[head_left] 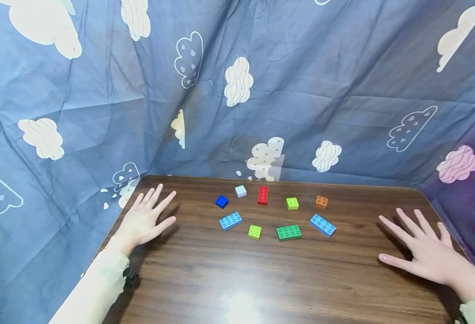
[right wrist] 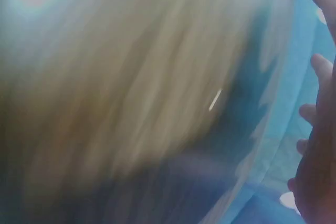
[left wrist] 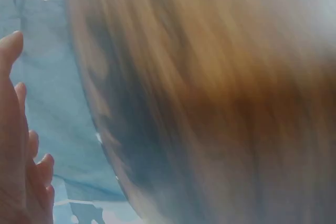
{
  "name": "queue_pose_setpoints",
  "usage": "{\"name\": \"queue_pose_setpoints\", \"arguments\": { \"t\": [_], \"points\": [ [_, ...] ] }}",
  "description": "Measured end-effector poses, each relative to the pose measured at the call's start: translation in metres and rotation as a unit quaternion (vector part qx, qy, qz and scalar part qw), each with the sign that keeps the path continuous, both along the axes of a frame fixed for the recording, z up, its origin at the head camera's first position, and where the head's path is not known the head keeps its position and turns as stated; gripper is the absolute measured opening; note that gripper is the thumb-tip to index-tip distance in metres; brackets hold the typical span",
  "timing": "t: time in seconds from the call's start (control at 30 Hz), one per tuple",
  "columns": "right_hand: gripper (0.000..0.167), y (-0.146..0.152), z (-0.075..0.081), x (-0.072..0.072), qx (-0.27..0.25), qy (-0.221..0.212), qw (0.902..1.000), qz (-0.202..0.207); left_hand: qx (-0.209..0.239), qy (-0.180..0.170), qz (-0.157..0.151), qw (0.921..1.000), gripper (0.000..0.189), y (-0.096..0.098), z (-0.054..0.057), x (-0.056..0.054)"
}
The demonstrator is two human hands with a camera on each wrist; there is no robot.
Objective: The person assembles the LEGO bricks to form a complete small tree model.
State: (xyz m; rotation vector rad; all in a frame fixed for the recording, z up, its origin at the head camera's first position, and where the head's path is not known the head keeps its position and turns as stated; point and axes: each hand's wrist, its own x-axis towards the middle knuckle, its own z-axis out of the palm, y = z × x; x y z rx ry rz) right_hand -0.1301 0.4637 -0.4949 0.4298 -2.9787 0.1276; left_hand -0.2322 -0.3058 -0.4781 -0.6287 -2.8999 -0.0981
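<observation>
My left hand (head_left: 142,222) is spread over the left side of the brown table, fingers straight and holding nothing. Over the right side, my right hand (head_left: 427,249) is spread the same way. Between them lie toy building bricks: a dark blue one (head_left: 221,201), a pale blue one (head_left: 240,191), a long red one (head_left: 263,195), a lime one (head_left: 292,203) and an orange-brown one (head_left: 321,202) at the back. Nearer are a long blue brick (head_left: 230,221), a second lime brick (head_left: 255,232), a long green brick (head_left: 289,232) and another long blue brick (head_left: 323,225).
The wooden table (head_left: 205,279) has rounded far corners and a bright glare near the front. A blue cloth (head_left: 294,103) with cloud prints hangs behind and along the sides. A dark band (head_left: 130,276) sits on the left wrist.
</observation>
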Motion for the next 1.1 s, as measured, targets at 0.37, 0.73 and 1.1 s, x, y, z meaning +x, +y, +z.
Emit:
{"name": "queue_pose_setpoints", "arguments": {
  "t": [0.37, 0.73, 1.1],
  "points": [
    [0.116, -0.06, 0.008, -0.023, -0.096, 0.01, 0.9952, 0.018, 0.142, -0.014, 0.057, 0.9881, 0.091, 0.044, 0.001, 0.001],
    [0.106, -0.123, 0.011, -0.052, -0.197, 0.028, 0.9797, 0.028, 0.242, -0.027, 0.023, 0.9696, 0.085, 0.099, 0.007, -0.001],
    [0.078, -0.18, 0.012, -0.065, -0.301, 0.011, 0.9535, -0.009, 0.341, -0.111, -0.05, 0.9321, 0.069, 0.155, 0.019, -0.011]
  ]
}}
